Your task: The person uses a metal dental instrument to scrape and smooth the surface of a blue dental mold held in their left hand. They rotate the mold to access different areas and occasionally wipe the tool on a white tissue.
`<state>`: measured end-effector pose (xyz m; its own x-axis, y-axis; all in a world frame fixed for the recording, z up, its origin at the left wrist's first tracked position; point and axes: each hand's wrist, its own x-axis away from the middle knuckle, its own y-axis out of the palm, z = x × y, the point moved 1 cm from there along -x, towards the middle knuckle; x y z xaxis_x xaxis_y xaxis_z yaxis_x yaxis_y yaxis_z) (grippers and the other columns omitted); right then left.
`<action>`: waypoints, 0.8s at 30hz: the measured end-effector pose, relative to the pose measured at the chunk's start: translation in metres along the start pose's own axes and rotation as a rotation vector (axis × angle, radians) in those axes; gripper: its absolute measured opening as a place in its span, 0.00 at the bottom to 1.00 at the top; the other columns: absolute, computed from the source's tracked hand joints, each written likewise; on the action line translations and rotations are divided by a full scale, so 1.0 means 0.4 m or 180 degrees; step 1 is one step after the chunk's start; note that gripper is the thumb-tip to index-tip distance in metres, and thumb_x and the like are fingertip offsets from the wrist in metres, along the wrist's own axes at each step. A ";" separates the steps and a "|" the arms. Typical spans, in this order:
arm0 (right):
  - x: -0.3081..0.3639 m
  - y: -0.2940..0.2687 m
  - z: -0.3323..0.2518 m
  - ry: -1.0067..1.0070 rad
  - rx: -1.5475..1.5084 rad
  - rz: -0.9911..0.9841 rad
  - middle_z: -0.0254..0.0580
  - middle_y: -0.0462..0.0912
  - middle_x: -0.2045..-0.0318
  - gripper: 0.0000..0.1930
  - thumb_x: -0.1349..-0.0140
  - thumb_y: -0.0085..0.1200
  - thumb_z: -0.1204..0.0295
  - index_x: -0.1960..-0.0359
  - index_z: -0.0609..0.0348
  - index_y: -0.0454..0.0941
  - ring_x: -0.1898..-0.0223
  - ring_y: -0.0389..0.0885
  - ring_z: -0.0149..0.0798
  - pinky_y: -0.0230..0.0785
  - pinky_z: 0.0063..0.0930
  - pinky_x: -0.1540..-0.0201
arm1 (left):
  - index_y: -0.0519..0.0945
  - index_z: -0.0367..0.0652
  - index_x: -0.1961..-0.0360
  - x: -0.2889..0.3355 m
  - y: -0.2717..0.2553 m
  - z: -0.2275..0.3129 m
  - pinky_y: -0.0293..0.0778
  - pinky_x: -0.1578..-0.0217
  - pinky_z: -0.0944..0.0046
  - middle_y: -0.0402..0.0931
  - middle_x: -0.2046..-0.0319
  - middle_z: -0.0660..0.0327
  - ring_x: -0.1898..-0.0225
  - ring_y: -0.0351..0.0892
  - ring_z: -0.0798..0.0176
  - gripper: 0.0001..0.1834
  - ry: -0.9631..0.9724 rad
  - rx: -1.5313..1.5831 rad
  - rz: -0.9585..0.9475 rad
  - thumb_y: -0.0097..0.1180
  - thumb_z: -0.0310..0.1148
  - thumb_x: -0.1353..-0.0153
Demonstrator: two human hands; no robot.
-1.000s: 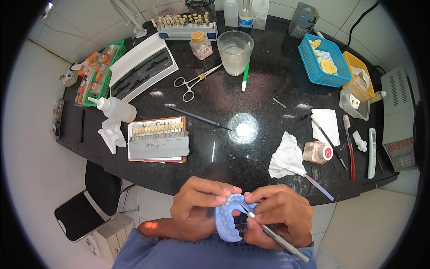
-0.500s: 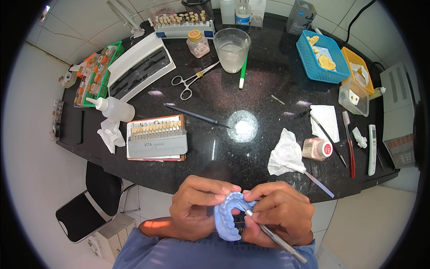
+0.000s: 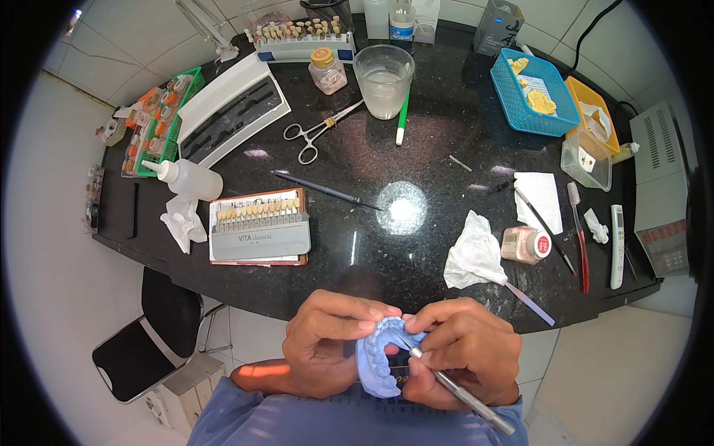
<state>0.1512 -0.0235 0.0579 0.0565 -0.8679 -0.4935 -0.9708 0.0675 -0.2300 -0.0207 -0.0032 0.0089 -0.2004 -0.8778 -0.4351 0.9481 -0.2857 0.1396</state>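
A blue horseshoe-shaped dental cast [image 3: 374, 363] is held over my lap, in front of the table's near edge. My left hand [image 3: 321, 343] pinches its left and far side between thumb and fingers. Between the thumb and fingers of my right hand [image 3: 470, 349] is a silver-handled carving tool [image 3: 468, 398], its handle slanting down to the right. The tool's thin tip reaches the inner right side of the cast. Fingertips of my right hand also rest on the cast's far right edge. My fingers cover much of the cast's right arm.
On the black tabletop [image 3: 327, 238] lie a tooth shade guide [image 3: 260, 239], a dark slim tool [image 3: 327, 189], scissor-handled forceps [image 3: 316, 137] and a glass of cloudy liquid [image 3: 383, 85]. Crumpled tissue [image 3: 474, 253], a pink powder jar [image 3: 524, 244] and a toothbrush [image 3: 579, 238] sit right. A black chair [image 3: 141, 357] stands lower left.
The carving tool's handle end has shifted slightly down and right, with its tip still at the cast. Both hands keep nearly the same place and grip.
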 end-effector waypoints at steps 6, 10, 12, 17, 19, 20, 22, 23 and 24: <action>0.005 0.007 0.005 0.0015 -0.0048 0.0106 0.37 0.78 0.80 0.10 0.60 0.66 0.86 0.76 0.62 0.77 0.68 0.87 0.44 0.80 0.27 0.69 | 0.77 0.38 0.57 -0.001 -0.002 0.001 0.88 0.57 0.61 0.76 0.58 0.51 0.57 0.86 0.51 0.24 -0.0026 -0.0006 -0.0035 0.74 0.15 0.55; 0.001 0.008 0.006 -0.0005 0.0001 0.0077 0.38 0.79 0.80 0.10 0.59 0.66 0.85 0.77 0.63 0.77 0.68 0.86 0.44 0.80 0.27 0.69 | 0.77 0.38 0.57 0.001 -0.004 -0.002 0.88 0.58 0.62 0.76 0.59 0.51 0.58 0.87 0.51 0.24 -0.0005 -0.0060 -0.0001 0.74 0.15 0.56; -0.003 0.005 0.004 -0.0012 0.0040 0.0013 0.38 0.78 0.80 0.10 0.59 0.66 0.85 0.77 0.62 0.77 0.68 0.86 0.44 0.80 0.27 0.69 | 0.77 0.38 0.58 0.001 -0.001 0.000 0.88 0.58 0.62 0.77 0.59 0.51 0.58 0.87 0.52 0.24 -0.0013 -0.0110 0.0025 0.74 0.15 0.56; -0.004 0.003 0.000 -0.0026 0.0082 -0.0024 0.37 0.78 0.80 0.09 0.58 0.65 0.85 0.78 0.62 0.76 0.68 0.86 0.44 0.80 0.28 0.70 | 0.77 0.38 0.58 0.001 0.000 0.000 0.88 0.59 0.62 0.77 0.60 0.51 0.59 0.87 0.53 0.24 0.0016 -0.0131 0.0046 0.74 0.16 0.55; -0.002 0.004 0.001 -0.0047 0.0037 -0.0003 0.37 0.77 0.81 0.09 0.57 0.65 0.85 0.78 0.61 0.76 0.68 0.86 0.44 0.80 0.27 0.70 | 0.77 0.38 0.58 0.001 -0.001 0.000 0.88 0.59 0.62 0.78 0.60 0.51 0.59 0.87 0.53 0.23 0.0011 -0.0130 0.0031 0.74 0.16 0.55; -0.001 0.004 0.001 -0.0050 0.0053 -0.0004 0.37 0.77 0.81 0.09 0.57 0.65 0.85 0.78 0.61 0.76 0.68 0.86 0.44 0.80 0.27 0.70 | 0.77 0.38 0.57 0.000 -0.001 0.000 0.88 0.59 0.62 0.78 0.60 0.51 0.59 0.87 0.53 0.23 0.0006 -0.0127 0.0022 0.74 0.16 0.55; 0.001 0.004 0.001 -0.0055 0.0087 -0.0004 0.37 0.77 0.80 0.09 0.57 0.65 0.84 0.78 0.61 0.76 0.68 0.86 0.44 0.80 0.27 0.70 | 0.77 0.38 0.57 0.000 -0.001 0.000 0.88 0.59 0.62 0.78 0.60 0.50 0.59 0.87 0.53 0.23 -0.0015 -0.0109 0.0013 0.74 0.16 0.55; 0.000 0.004 0.001 -0.0046 0.0093 -0.0025 0.37 0.77 0.80 0.09 0.57 0.65 0.85 0.79 0.61 0.75 0.68 0.86 0.44 0.80 0.27 0.70 | 0.77 0.38 0.57 0.000 -0.001 0.000 0.88 0.59 0.62 0.78 0.60 0.51 0.59 0.87 0.53 0.23 -0.0031 -0.0095 0.0015 0.74 0.16 0.55; -0.002 0.002 -0.001 -0.0040 0.0098 -0.0047 0.37 0.77 0.80 0.09 0.57 0.64 0.85 0.79 0.61 0.75 0.68 0.86 0.43 0.80 0.27 0.70 | 0.77 0.38 0.57 0.000 -0.001 0.001 0.88 0.59 0.62 0.78 0.60 0.51 0.59 0.87 0.54 0.23 -0.0044 -0.0082 0.0019 0.74 0.16 0.55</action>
<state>0.1502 -0.0229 0.0585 0.0740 -0.8628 -0.5002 -0.9623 0.0700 -0.2630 -0.0212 -0.0031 0.0091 -0.1981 -0.8848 -0.4218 0.9553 -0.2706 0.1191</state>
